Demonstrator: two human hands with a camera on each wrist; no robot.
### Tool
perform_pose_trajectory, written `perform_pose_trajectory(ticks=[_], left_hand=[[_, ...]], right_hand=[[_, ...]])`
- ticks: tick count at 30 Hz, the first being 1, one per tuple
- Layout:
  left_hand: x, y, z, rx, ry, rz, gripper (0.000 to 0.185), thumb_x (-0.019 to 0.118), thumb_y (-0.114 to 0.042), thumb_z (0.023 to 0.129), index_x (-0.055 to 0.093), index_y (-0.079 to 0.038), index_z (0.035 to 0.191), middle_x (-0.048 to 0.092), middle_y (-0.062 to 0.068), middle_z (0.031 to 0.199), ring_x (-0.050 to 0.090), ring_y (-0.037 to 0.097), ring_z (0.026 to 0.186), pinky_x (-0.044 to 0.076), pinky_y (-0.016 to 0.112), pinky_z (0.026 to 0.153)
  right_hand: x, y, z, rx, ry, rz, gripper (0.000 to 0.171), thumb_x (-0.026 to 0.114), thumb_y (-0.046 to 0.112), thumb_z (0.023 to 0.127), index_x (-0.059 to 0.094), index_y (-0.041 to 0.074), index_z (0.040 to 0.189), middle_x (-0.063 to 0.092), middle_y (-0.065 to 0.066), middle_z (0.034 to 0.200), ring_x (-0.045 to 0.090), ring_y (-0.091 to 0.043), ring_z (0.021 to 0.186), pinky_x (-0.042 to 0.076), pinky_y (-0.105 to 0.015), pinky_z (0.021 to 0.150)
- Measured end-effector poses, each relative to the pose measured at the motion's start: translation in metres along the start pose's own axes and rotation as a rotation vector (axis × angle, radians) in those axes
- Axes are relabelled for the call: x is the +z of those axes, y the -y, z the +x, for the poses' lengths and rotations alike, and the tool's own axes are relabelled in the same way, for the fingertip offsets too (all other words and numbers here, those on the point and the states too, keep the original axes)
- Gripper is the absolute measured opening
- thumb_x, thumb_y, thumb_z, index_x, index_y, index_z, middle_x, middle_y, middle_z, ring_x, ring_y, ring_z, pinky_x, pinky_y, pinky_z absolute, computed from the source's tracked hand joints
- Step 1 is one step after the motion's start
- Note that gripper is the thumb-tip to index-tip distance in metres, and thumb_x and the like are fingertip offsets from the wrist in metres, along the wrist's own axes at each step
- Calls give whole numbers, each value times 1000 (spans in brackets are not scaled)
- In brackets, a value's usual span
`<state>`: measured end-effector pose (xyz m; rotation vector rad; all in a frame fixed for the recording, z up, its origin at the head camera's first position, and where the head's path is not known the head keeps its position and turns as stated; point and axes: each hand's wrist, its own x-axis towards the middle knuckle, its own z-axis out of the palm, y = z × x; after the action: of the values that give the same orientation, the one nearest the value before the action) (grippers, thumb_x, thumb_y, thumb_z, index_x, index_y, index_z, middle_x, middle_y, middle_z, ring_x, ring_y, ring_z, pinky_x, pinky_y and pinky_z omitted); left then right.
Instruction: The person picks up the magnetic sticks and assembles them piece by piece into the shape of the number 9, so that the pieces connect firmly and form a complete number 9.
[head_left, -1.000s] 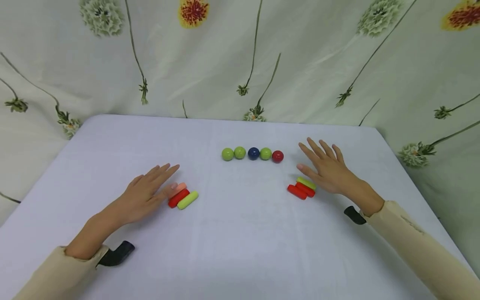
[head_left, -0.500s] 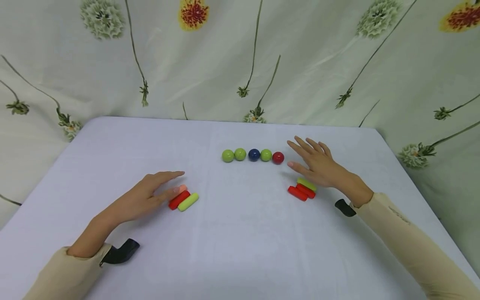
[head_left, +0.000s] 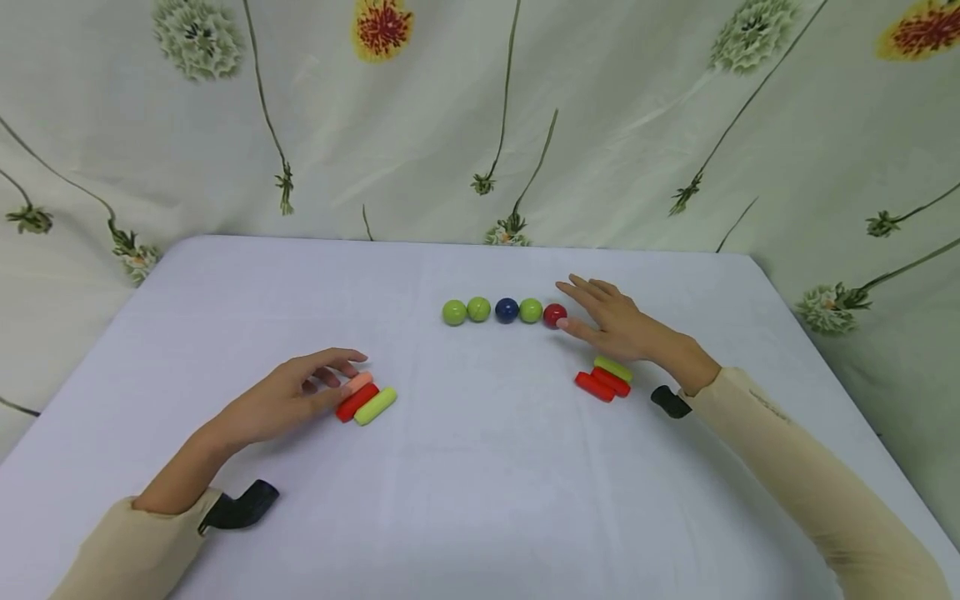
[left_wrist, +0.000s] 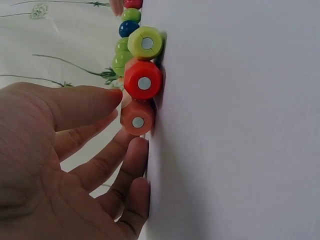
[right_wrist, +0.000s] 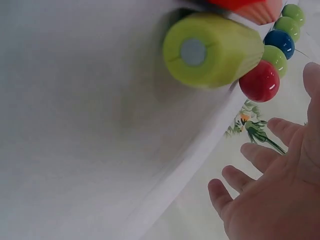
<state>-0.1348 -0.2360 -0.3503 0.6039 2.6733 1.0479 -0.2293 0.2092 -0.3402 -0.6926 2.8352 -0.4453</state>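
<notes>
The left hand point(head_left: 288, 398) is seen at the lower left of the head view, low over the counter point(head_left: 480, 483), its fingers loosely curled with nothing gripped. Its fingertips are placed just beside the pink rod point(head_left: 361, 382); whether it is touched cannot be told. In the left wrist view, the pink rod point(left_wrist: 137, 118), the red rod point(left_wrist: 143, 80) and the green rod point(left_wrist: 145, 43) are shown end-on in a touching row, each with a round metal disc in its end.

The right hand point(head_left: 617, 327) is held right of centre, open, with its fingers stretched toward the red ball point(head_left: 554, 315); the fingertips are found just beside the ball. This ball is set at the right end of a row of five balls point(head_left: 507, 310) at mid-frame: green, green, blue, green, red. Below the right hand, three more rods point(head_left: 604, 377), one green and two red, are laid side by side.

A flowered curtain point(head_left: 480, 117) is hung behind the counter.
</notes>
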Motion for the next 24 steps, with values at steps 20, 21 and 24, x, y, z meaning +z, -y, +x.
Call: perform_pose_trajectory(ticks=[20,21,24], left_hand=[[2,9,3,-19,-8,-29,30,57,-27,93,57,-27,123,61,-6,104,53,11,95,45,20,78],[2,9,2,-23,-8,-33,29,58,-27,93,57,-28,122,61,-7,104,53,11,95,45,20,78],[2,8,2,-27,-9,-34,29,58,-28,93,58,-28,122,61,-7,104,53,10,95,45,20,78]], right_hand=[[-2,-4,17,-56,63,162,59,58,33,92,34,15,143,52,-13,133,52,-30,119,45,-49,98],[-2,-5,17,-58,61,166,58,58,32,92,35,15,142,53,-13,133,52,-30,119,45,-48,98],[-3,-4,18,-55,62,181,57,59,30,92,36,15,142,54,-12,132,53,-29,119,46,-47,98]])
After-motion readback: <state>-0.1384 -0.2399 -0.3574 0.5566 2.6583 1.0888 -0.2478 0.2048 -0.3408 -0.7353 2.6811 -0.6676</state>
